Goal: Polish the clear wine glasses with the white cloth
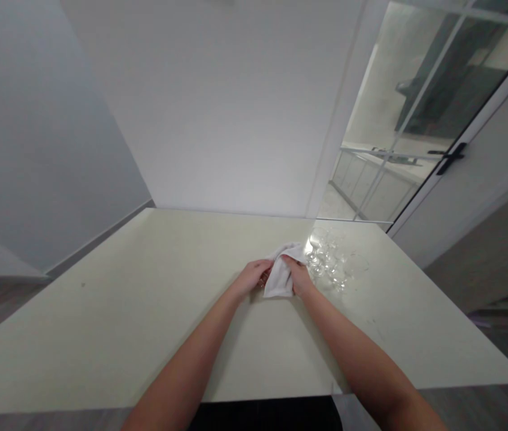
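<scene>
Both my hands meet over the middle of a pale table [123, 311]. My right hand [299, 276] is closed on a white cloth [280, 276], which drapes down between the two hands. My left hand [251, 277] is closed round something small at the cloth's left edge; it looks like a clear glass, mostly hidden by the cloth and fingers. Several clear stemmed glasses [330, 263] stand together on the table just to the right of my right hand.
The table stands against a white wall [218, 120]. A glazed door [420, 114] with a black handle [449, 157] is at the back right. The table's front edge runs close to my body, with dark floor on both sides.
</scene>
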Motion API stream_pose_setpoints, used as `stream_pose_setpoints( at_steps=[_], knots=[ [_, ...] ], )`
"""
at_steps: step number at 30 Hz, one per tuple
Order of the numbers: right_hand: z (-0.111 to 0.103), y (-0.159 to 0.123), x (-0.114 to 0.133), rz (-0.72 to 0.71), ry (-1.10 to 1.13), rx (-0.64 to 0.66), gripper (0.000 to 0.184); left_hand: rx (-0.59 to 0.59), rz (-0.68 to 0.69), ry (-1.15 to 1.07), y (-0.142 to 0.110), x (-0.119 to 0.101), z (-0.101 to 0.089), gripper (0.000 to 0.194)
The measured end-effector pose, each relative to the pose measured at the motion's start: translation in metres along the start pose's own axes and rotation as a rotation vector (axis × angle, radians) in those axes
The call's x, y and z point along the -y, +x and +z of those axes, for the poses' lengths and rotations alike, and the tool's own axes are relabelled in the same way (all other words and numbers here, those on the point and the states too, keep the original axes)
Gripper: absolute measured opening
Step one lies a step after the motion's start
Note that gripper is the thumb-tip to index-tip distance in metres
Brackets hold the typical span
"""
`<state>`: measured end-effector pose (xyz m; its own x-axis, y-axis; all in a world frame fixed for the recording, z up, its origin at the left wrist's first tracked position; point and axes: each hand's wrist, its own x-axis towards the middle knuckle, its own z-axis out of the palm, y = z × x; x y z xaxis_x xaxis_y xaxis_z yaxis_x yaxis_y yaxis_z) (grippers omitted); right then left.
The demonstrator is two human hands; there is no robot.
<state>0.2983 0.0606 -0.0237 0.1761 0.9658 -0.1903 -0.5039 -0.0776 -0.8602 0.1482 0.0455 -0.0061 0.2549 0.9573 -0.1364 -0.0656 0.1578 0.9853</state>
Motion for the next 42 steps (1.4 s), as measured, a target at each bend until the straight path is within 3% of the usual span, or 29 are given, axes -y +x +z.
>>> stream_pose_setpoints(
  at_steps=[2, 4, 6, 9, 11, 16, 20, 30, 36, 38, 40, 42],
  knots=[
    [0.002, 0.004, 0.000, -0.039, 0.024, -0.093, 0.037, -0.104, 0.180, 0.122, 0.001, 0.001, 0.003, 0.034],
    [0.003, 0.005, 0.002, -0.049, 0.055, -0.156, 0.037, -0.116, 0.264, 0.161, 0.001, 0.002, 0.006, 0.034],
    [0.002, 0.005, 0.003, -0.038, 0.079, -0.150, 0.036, -0.060, 0.165, 0.051, 0.001, 0.004, 0.008, 0.032],
    [0.000, 0.001, 0.005, -0.009, 0.088, -0.076, 0.033, 0.015, -0.105, -0.219, 0.002, 0.006, 0.008, 0.031],
    [0.001, 0.000, 0.005, -0.004, 0.092, -0.064, 0.033, 0.007, -0.156, -0.292, 0.003, 0.007, 0.007, 0.031],
    [0.003, 0.004, 0.002, -0.034, 0.073, -0.161, 0.035, -0.163, 0.055, -0.052, 0.005, 0.005, 0.006, 0.037],
    [0.004, 0.006, 0.002, -0.056, 0.110, -0.193, 0.035, -0.128, 0.199, 0.115, 0.003, 0.004, 0.009, 0.041],
    [0.006, 0.004, 0.005, -0.037, 0.064, -0.199, 0.036, -0.074, 0.216, 0.137, 0.005, 0.008, 0.006, 0.043],
    [0.004, 0.000, 0.003, -0.037, 0.038, -0.116, 0.036, 0.009, -0.169, -0.204, 0.004, 0.002, 0.003, 0.036],
    [0.004, 0.001, 0.002, -0.046, 0.027, -0.110, 0.037, -0.058, -0.107, -0.178, 0.002, 0.000, 0.003, 0.036],
    [0.003, 0.004, 0.001, -0.047, 0.050, -0.146, 0.039, -0.195, 0.101, -0.011, -0.003, -0.003, 0.003, 0.036],
    [0.003, 0.007, 0.002, -0.039, 0.086, -0.172, 0.041, -0.257, 0.348, 0.240, -0.009, -0.005, 0.004, 0.035]
  ],
)
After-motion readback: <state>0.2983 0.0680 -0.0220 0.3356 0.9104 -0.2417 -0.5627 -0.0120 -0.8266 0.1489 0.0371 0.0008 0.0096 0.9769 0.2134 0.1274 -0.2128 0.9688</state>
